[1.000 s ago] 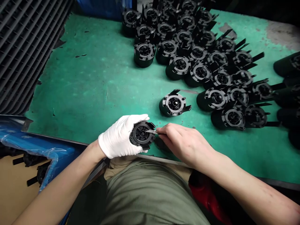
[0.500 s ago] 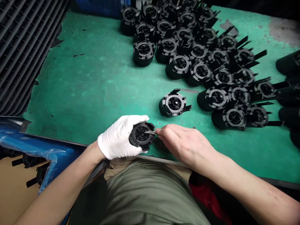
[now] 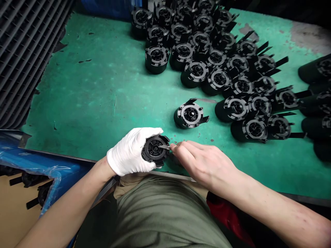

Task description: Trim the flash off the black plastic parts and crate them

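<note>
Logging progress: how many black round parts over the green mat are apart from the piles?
2. One part is in the gloved left hand; a lone part stands on the green mat. Another may hide under the right hand, which holds a tool.

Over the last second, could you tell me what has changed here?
Nothing visibly changed. The left hand still grips the black round part, the right hand still holds the thin metal tool against its face, and the lone part stays on the green mat.
</note>
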The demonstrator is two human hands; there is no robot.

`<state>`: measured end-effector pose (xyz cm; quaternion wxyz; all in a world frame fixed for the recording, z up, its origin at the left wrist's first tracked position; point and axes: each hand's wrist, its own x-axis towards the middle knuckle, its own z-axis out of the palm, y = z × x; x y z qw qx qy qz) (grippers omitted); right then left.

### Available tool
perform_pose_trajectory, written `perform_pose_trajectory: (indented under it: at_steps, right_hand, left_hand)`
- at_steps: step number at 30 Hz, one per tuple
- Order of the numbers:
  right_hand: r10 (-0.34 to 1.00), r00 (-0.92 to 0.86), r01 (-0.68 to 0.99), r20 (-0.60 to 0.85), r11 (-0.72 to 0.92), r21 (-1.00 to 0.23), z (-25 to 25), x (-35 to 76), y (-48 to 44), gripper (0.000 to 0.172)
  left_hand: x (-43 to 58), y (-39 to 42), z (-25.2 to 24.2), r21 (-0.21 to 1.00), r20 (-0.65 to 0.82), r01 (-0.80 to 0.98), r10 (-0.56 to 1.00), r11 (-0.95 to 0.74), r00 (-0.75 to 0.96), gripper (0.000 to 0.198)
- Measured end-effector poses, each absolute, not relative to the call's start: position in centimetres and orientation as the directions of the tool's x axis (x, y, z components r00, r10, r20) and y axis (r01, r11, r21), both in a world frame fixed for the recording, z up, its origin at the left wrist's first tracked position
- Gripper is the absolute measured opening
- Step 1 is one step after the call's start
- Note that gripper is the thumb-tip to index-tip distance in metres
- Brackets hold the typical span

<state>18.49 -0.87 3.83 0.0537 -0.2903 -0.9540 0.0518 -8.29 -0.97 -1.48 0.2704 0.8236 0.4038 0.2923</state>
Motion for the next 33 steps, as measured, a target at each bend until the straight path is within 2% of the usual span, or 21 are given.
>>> perform_pose_trajectory:
  at_steps: [14,22,33]
  right_hand:
    - [0.569,-0.822,0.567,-0.032,0.812,-0.137,4.3,18.2,-1.4,0.013]
    - [0.573,-0.819,0.571,-0.006,0.816,-0.089,4.4,18.0,-1.7,0.011]
    - [0.636,-0.772,0.633,-0.011,0.768,-0.099,4.8,17.3,-3.4,0.012]
  left_hand:
    - [-8.2,-0.8,-1.4,0.707,0.255,0.488,0.828,-0.511,0.498,0.082]
    - [-8.3,-0.8,-1.4,0.711,0.255,0.482,0.827,-0.511,0.501,0.080]
    - [-8.1,-1.0,-1.3,0.691,0.263,0.503,0.829,-0.519,0.494,0.078]
